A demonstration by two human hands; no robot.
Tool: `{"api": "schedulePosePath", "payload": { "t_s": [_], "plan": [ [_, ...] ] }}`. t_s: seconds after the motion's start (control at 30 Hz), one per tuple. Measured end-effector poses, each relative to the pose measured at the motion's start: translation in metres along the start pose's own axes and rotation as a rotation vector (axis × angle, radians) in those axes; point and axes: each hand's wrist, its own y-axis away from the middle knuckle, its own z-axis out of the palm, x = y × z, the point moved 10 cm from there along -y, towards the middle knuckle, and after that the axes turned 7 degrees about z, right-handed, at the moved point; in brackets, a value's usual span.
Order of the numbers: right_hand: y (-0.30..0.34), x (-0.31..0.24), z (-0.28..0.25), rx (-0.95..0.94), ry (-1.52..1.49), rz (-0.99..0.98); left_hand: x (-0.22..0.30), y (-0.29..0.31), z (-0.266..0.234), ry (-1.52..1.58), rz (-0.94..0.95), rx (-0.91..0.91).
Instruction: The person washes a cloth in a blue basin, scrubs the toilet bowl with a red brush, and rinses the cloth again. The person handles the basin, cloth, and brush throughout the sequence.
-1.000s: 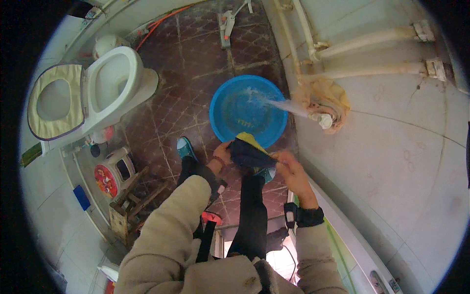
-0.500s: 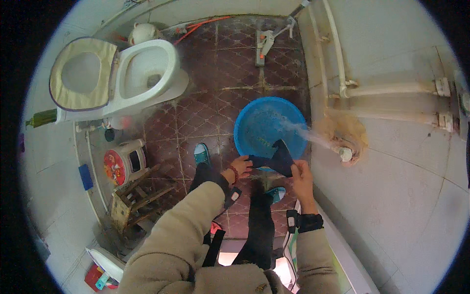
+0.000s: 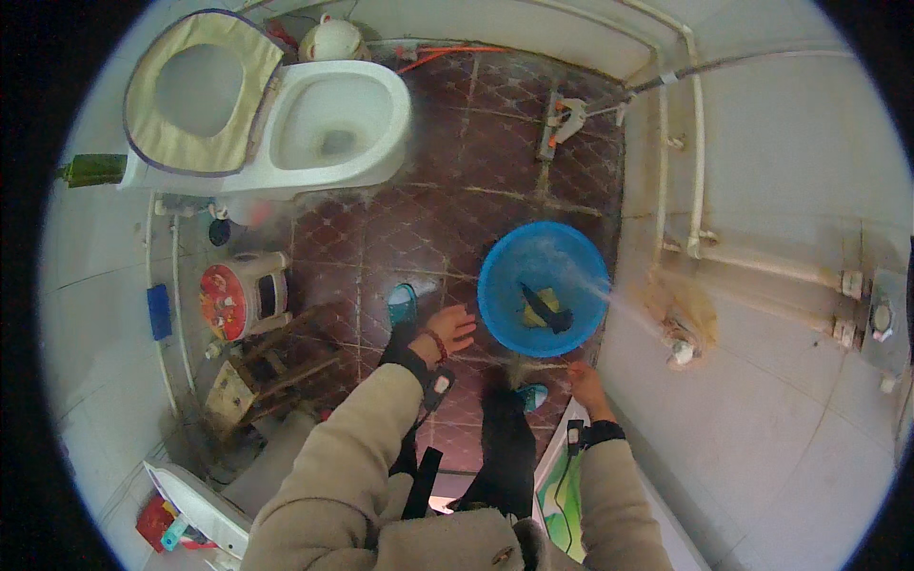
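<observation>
A blue basin (image 3: 491, 312) stands on the tiled floor, with water spraying into it from the right. A small dark cloth (image 3: 546, 308) lies in it over a yellowish patch whose kind I cannot make out. Just left of the basin's near side is my left hand (image 3: 451, 330), open and empty, its fingers stretched toward the rim. My right hand (image 3: 586, 384) hovers at the basin's near right, apart from it, with loosely bent fingers and nothing visible in them.
The spray comes from a wall outlet (image 3: 681, 352); pipes (image 3: 700, 152) run along the right wall. At the left are a toilet (image 3: 390, 124), a plastic stool (image 3: 259, 293) and a wooden stool (image 3: 233, 392). A mop head (image 3: 549, 128) rests at the back. My shoes (image 3: 403, 303) are near the basin.
Both hands have let go of the dark cloth, which has dropped into the basin. My hands have moved apart, and the whole view has shifted.
</observation>
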Motion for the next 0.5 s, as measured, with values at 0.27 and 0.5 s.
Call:
{"api": "schedulePosePath", "payload": {
  "t_s": [0.27, 0.5],
  "plan": [
    [-0.076, -0.098, 0.043, -0.033, -0.036, 0.118, 0.149, -0.025, -0.09, -0.645, 0.711, -0.458],
    [-0.125, -0.328, 0.085, 0.097, 0.175, -0.52, 0.327, -0.046, -0.266, -0.467, 0.654, -0.054]
  ]
}}
